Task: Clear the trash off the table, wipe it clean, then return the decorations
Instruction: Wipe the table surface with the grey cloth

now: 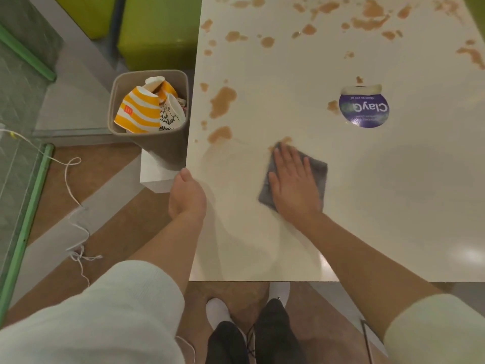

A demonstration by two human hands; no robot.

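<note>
Head view.

1. Right hand [294,179]: we log it flat, fingers straight, pressing the grey cloth [312,169] onto the surface [393,193] near its middle. The cloth's far left corner touches a small brown stain [284,141].
2. Left hand [186,193]: we log it on the surface's left edge, thumb lying on top. Whether the fingers curl under the rim, we cannot tell.
3. Brown spills [222,101]: many patches run from just beyond the cloth to the far side. We judge the wiping barely begun. Risk: one small cloth soaks up quickly and may smear rather than lift, leaving streaks.
4. Bin [181,143]: it stands tilted just beside the surface's left edge and holds crumpled cups [139,114]. The trash step looks done. Risk: a sweep toward the left could push liquid over the edge onto the floor or down the bin's side, and a knock from the left forearm might tip it.
5. Round purple sticker [363,107]: it lies on the right, with a stain touching its left rim and a pale strip along its far rim. Risk: hard rubbing may lift its rim.
6. White cord [70,179]: it lies loose on the floor to the left. Risk: we could trip on it when stepping round.
7. Decorations: none in sight.
</note>
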